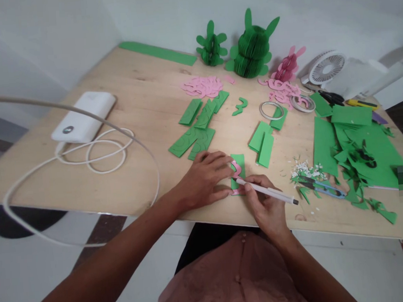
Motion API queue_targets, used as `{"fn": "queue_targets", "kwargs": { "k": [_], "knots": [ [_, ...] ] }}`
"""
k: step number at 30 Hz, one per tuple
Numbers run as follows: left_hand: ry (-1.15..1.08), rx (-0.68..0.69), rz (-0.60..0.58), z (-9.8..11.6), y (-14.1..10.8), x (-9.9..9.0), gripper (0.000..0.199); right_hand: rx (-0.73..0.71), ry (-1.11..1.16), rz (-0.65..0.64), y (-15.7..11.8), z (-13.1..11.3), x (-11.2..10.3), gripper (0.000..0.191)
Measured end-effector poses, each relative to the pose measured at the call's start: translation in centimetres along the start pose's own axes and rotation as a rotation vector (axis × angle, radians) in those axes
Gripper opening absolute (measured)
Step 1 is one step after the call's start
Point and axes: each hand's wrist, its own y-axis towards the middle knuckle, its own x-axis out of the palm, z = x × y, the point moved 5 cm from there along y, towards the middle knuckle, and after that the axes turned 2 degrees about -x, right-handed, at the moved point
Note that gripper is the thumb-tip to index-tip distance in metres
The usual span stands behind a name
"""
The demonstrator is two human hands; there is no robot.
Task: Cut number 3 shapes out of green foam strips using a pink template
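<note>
My left hand (208, 178) lies flat, its fingertips on the left edge of a pink paper cutout (236, 168). The curvy cutout sits on a small green paper piece (238, 160), partly hidden by both hands. In my right hand (268, 208) is a white pen (268, 191), its tip at the cutout's edge. Left of and beyond my hands are green paper strips (185, 140) with curved outlines drawn on them. Folded green pieces (265, 150) lie to the right, and a green curvy cutout (240, 106) rests farther back.
Pink cutouts (202, 85), paper rabbit figures (252, 51), tape rolls (272, 110) and a white fan (327, 67) stand or lie toward the back. At right are blue-handled snips (328, 189), paper scraps and green sheets (325, 144). A power bank (85, 115) with a looping cable is at left.
</note>
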Motion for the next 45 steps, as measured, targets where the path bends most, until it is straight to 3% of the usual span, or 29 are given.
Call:
{"fn": "queue_targets", "kwargs": {
  "k": [45],
  "knots": [
    [-0.029,-0.010,0.014,0.02,-0.05,-0.14,0.025,-0.023,-0.178,0.037,-0.27,-0.17,-0.14,0.012]
  ]
}}
